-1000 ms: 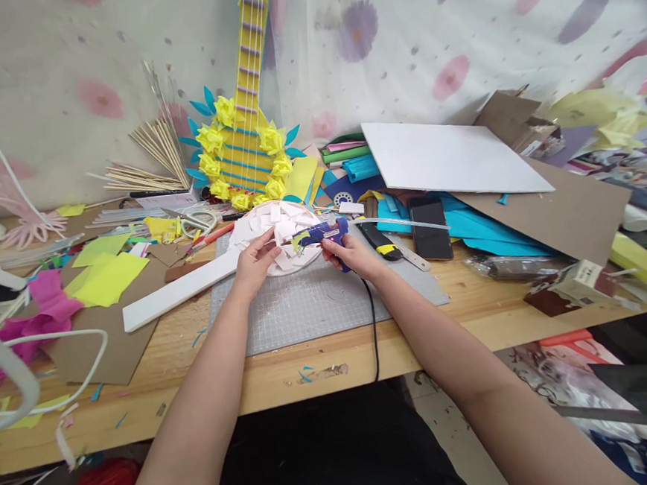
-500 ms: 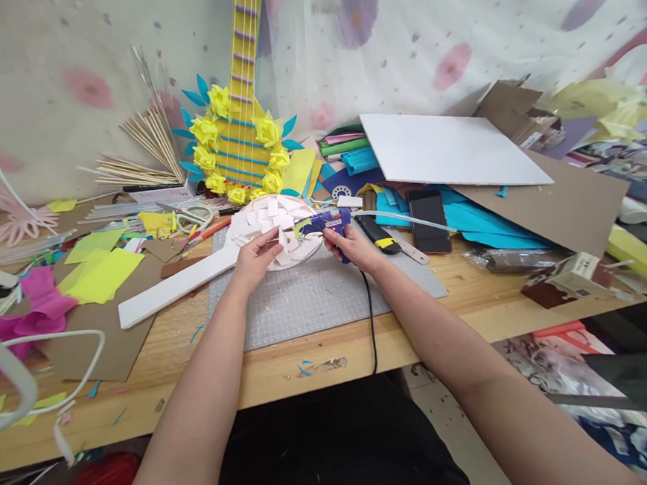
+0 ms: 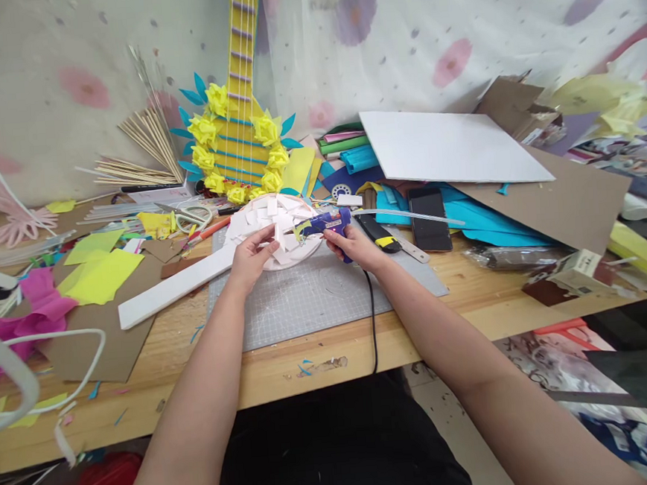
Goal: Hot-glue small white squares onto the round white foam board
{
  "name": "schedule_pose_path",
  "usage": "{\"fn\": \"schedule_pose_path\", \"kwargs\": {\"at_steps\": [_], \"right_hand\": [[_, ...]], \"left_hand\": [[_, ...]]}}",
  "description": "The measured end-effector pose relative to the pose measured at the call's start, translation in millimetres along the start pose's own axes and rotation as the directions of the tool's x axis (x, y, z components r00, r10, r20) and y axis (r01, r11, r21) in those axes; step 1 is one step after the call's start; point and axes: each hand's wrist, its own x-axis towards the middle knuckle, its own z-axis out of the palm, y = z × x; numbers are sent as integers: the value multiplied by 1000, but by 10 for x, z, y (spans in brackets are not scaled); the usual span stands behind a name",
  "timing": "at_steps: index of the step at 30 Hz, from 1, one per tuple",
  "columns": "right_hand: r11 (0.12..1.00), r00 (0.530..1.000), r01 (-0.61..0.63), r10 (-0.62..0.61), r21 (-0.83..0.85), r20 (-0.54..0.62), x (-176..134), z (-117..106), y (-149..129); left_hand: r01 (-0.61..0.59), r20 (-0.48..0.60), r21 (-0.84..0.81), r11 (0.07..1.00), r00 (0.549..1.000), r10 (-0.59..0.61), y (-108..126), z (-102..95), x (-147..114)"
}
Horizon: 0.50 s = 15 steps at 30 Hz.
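My right hand point(image 3: 351, 246) grips a blue hot glue gun point(image 3: 330, 222), its nozzle pointing left and a long clear glue stick point(image 3: 405, 214) sticking out of its back. Between the fingers of my left hand point(image 3: 255, 259) is a small white foam board piece point(image 3: 279, 238), held up close to the nozzle. Below both hands lies a round white foam board shape point(image 3: 307, 255) with several loose white pieces on it. A long white strip point(image 3: 175, 288) extends from it to the lower left. The round shape rests on a grey cutting mat point(image 3: 317, 303).
A yellow paper guitar point(image 3: 243, 152) with flowers stands at the back. Scissors point(image 3: 192, 217) and bamboo sticks point(image 3: 132, 168) are left of it. A box cutter point(image 3: 377, 234), a phone point(image 3: 429, 221) and a white board point(image 3: 450, 146) lie to the right. The glue gun's black cord point(image 3: 373, 321) hangs over the table edge.
My left hand has shifted slightly left and turned the white piece more upright beside the nozzle. The glue gun stays almost in place.
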Motion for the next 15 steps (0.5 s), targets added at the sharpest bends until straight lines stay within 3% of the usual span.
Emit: {"fn": "schedule_pose_path", "kwargs": {"at_steps": [15], "right_hand": [[1000, 992, 12, -12, 1, 128, -85, -9, -106]], "left_hand": [[-6, -56, -35, 999, 998, 4, -22, -12, 32]]}}
